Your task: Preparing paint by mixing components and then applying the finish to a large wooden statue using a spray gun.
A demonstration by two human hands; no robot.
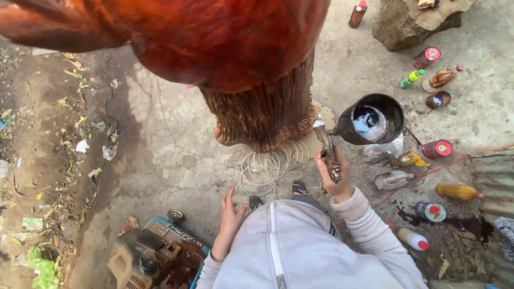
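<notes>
Right-hand grip (334, 179) is clenched round the handle of a spray gun (327, 150), cup (370, 123) open-topped beside it on the right, nozzle up and angled left toward the carved wooden trunk (265, 115) just ahead. The gun's long axis runs near upright. Left hand (231, 211) is released, fingers spread, hovering low over the concrete floor (171, 144), farther from the trunk.
</notes>
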